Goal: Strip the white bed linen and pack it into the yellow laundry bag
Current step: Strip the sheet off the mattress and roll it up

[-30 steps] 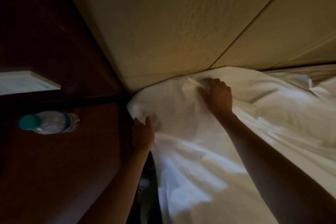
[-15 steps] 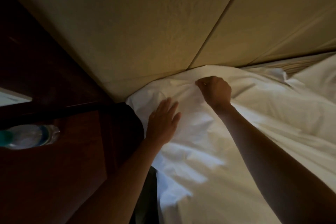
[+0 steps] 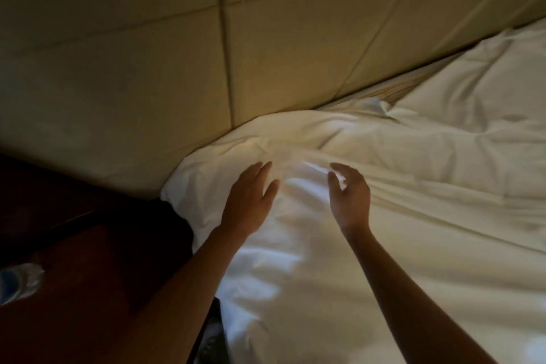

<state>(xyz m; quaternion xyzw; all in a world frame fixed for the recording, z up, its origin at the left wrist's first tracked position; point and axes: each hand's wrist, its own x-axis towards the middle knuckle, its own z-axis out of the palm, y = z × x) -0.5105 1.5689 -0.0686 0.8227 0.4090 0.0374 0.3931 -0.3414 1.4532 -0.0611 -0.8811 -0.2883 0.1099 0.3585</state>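
Observation:
White bed linen (image 3: 399,216) covers the bed's head corner, wrinkled and bunched against the headboard. My left hand (image 3: 249,198) lies flat on the sheet near the corner, fingers straight and spread. My right hand (image 3: 350,195) hovers just above the sheet a little to the right, fingers loosely curved, holding nothing. The yellow laundry bag is out of view.
A padded beige headboard (image 3: 206,53) rises behind the bed. A dark wooden nightstand (image 3: 88,289) stands at the left with a plastic water bottle (image 3: 17,282) lying on it. A dark gap runs between nightstand and mattress.
My right hand has let go of the bunched sheet and opened, drawing back from the headboard. My left hand has slid further onto the sheet. The view has swung to the right.

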